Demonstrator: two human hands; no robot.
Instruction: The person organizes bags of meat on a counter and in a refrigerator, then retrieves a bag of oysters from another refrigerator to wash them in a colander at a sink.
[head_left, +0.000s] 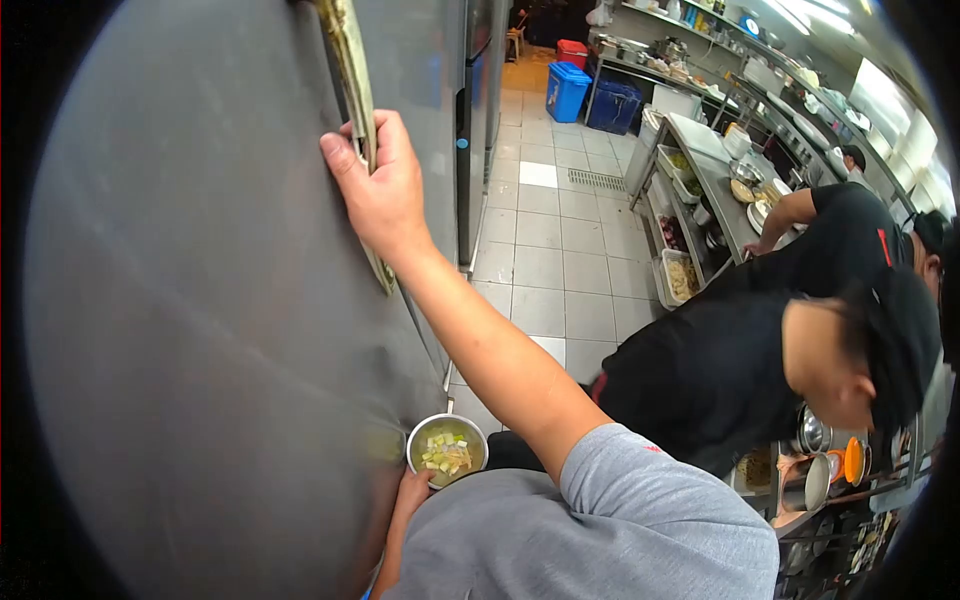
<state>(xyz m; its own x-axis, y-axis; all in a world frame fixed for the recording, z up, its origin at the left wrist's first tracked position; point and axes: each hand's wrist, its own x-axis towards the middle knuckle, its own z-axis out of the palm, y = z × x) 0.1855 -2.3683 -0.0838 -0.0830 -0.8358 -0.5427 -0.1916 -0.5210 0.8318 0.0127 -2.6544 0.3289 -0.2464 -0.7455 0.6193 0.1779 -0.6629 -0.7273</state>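
Note:
My right hand point(385, 185) is closed around a long, worn metal door handle point(350, 60), with the thumb on its left side. The handle is fixed to a large grey metal door point(200, 300) that fills the left of the view. Low down, close to my body, my left hand point(414, 490) grips the rim of a small metal pan point(411, 452). Its short handle points away from me. Chopped pale green and whitish pieces point(446, 453) lie inside the pan. Part of my left hand's fingers is hidden under the pan.
Two people in black, one a near co-worker point(720, 350), are close on my right. Beyond them runs a steel worktable point(700, 140) with food tubs on its shelf. A tiled floor aisle point(540, 230) leads to a blue bin point(567, 92).

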